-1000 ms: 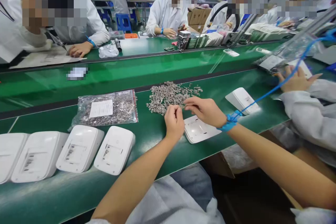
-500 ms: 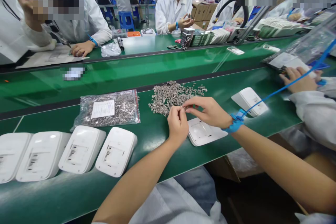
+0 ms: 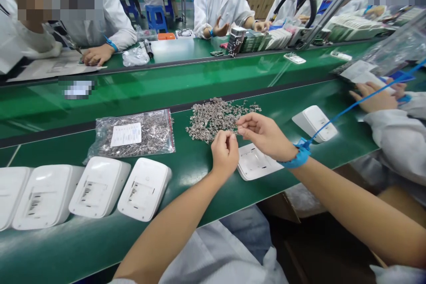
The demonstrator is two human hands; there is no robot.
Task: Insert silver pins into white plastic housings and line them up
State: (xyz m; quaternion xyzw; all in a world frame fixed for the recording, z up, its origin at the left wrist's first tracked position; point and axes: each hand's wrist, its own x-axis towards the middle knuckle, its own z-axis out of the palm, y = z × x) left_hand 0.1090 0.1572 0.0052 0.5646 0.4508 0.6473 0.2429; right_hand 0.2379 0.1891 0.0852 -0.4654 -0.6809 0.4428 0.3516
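A loose pile of small metal parts [image 3: 213, 117] lies on the green table [image 3: 189, 186]. In front of it my left hand [image 3: 225, 151] is closed, its fingers curled together; whatever is between them is too small to make out. Just to its right, my right hand [image 3: 262, 133] has thumb and fingers pressed together at the pile's edge, their contents hidden. A blue strap [image 3: 296, 155] circles the right wrist. Beneath the right hand lies a white housing [image 3: 248, 168], partly covered by it.
Several white housings [image 3: 141, 188] stand in a row at left, behind them a clear bag of metal parts [image 3: 149, 133]. Another housing [image 3: 316, 122] lies at right. A blue cord [image 3: 362, 100] stretches rightward. A neighbour's hands [image 3: 376, 95] work at far right; people sit across the green belt [image 3: 186, 77].
My right hand has moved slightly away from my left, leaving a small gap between their fingertips. The view has shifted slightly. A person across the belt has lowered and spread their hands.
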